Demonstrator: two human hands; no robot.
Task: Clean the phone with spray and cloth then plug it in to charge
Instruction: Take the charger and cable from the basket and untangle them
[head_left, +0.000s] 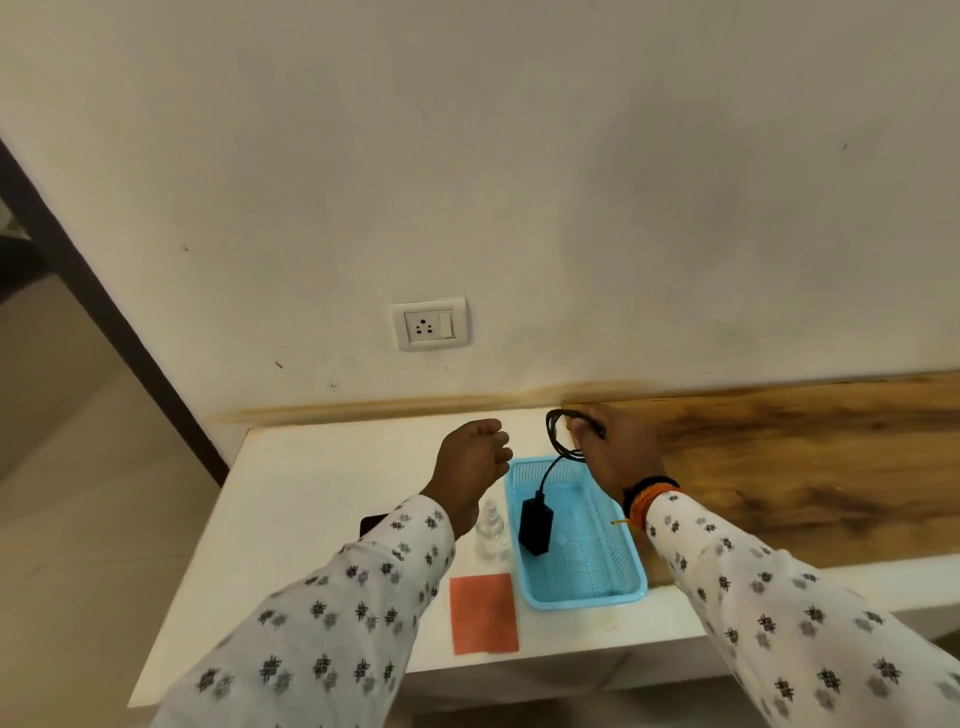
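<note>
My right hand (613, 452) grips a looped black charger cable (558, 434) above the far end of a blue plastic basket (613, 582). The black adapter (535, 525) hangs from the cable over the basket. My left hand (472, 457) hovers left of the basket with fingers loosely curled and holds nothing. A small clear spray bottle (491, 530) stands left of the basket. An orange cloth (483, 613) lies flat near the table's front edge. A dark corner of the phone (371, 522) shows under my left sleeve; the rest is hidden.
A white wall socket with a switch (430, 324) sits on the wall above the white table (291, 519). A wooden surface (805, 467) adjoins the table on the right. Floor lies to the left.
</note>
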